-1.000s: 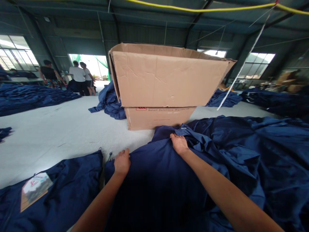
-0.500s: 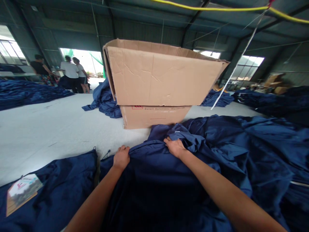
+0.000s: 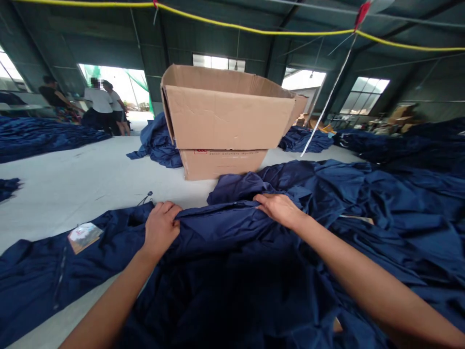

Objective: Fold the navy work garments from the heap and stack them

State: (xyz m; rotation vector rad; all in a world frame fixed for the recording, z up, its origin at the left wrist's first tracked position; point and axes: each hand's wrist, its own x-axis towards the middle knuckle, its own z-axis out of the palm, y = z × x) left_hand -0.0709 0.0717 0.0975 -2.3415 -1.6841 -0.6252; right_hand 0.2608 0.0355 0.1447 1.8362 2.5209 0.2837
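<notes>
A navy blue garment of thin, smooth cloth stretches between my two hands, its seamed edge pulled fairly straight. My left hand grips that edge at the left, fingers closed over the cloth. At the other end my right hand pinches the same edge between thumb and fingers. Just beyond my left hand a thin cord with a dark toggle sticks out. Another navy garment lies to the left, bearing a printed card tag. Folds hide the lower part of the held garment.
A large open cardboard box stands ahead on the pale surface. Heaped navy cloth covers the right side. Several people stand at the back left. A white strap hangs from a yellow cable overhead.
Both hands have moved apart, drawing the garment's edge tauter; my left hand shifted left. The view has tilted and shifted, and the tagged garment on the left appears farther away.
</notes>
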